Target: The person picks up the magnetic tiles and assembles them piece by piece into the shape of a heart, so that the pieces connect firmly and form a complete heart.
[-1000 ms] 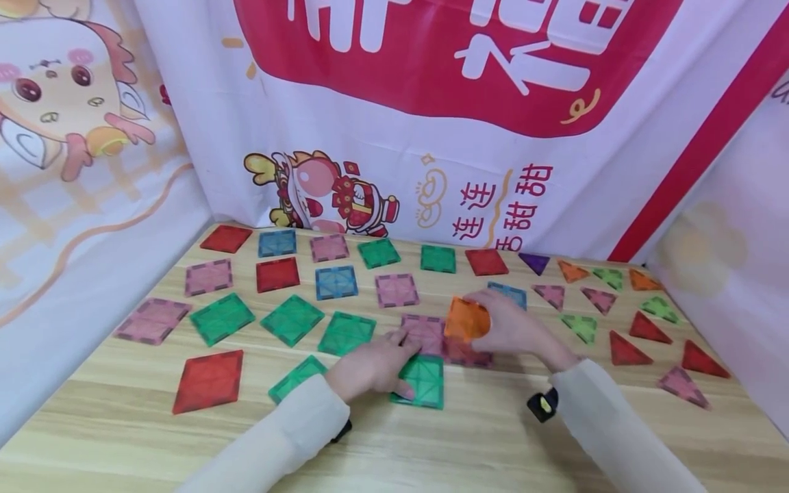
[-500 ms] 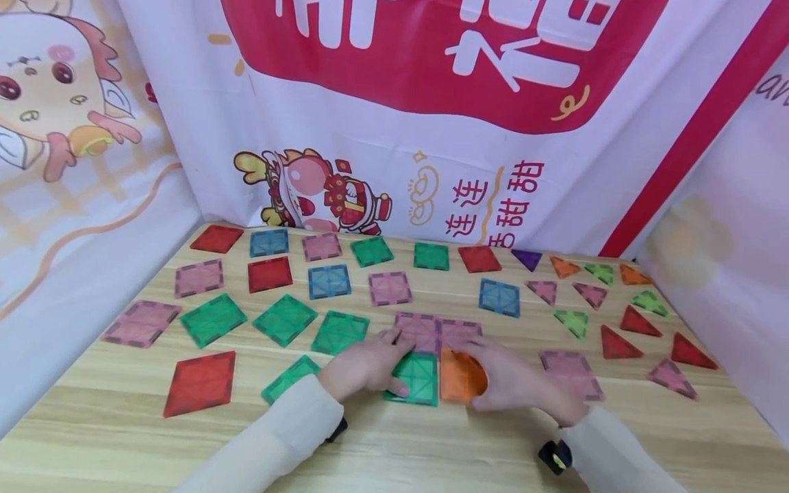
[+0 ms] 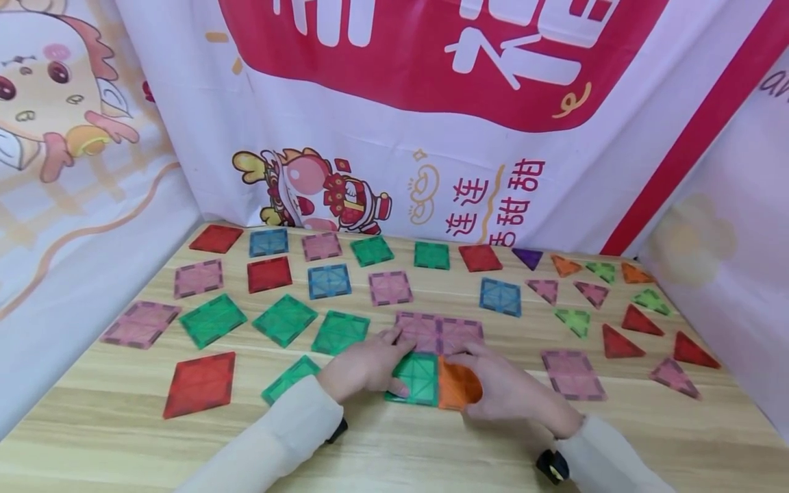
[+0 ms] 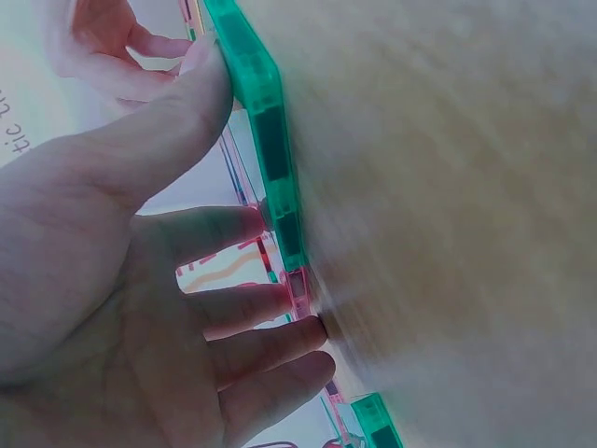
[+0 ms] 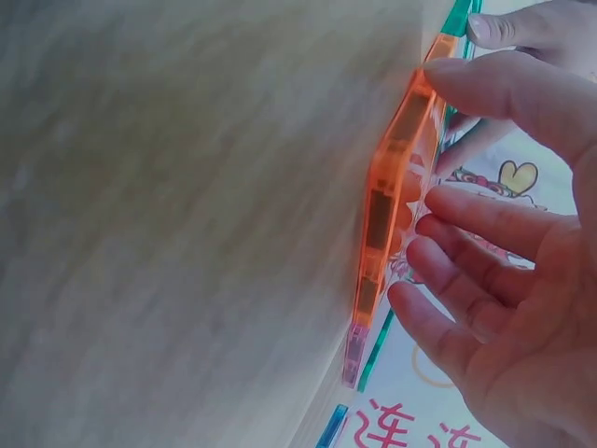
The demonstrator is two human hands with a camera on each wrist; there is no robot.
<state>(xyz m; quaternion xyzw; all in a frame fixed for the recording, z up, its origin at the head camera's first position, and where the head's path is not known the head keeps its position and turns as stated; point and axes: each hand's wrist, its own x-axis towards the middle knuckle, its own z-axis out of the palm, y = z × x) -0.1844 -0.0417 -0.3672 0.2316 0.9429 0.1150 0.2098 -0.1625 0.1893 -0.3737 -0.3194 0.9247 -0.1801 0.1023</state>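
Observation:
A green square magnetic tile (image 3: 422, 385) lies flat, with an orange square magnetic tile (image 3: 453, 385) against its right side. Behind them are two pink square tiles (image 3: 420, 331), set side by side. My left hand (image 3: 365, 364) rests on the green tile: the thumb is on its near edge and the fingers extend toward the left pink tile. With thumb and fingers spread across it, my right hand (image 3: 510, 385) holds the orange tile and covers its right part. In the right wrist view, the orange tile (image 5: 381, 210) stands edge-on beside the thumb.
Several square tiles in red, blue, pink and green lie to the left and back, including a red tile (image 3: 200, 385). A pink tile (image 3: 573, 374) lies beyond my right hand. Triangular tiles (image 3: 621, 341) spread over the right side. A printed cloth (image 3: 382, 103) hangs behind the table.
My right hand has brought the orange tile from above the right pink tile down to the table and slid it left against the green one. My left hand has stayed in place.

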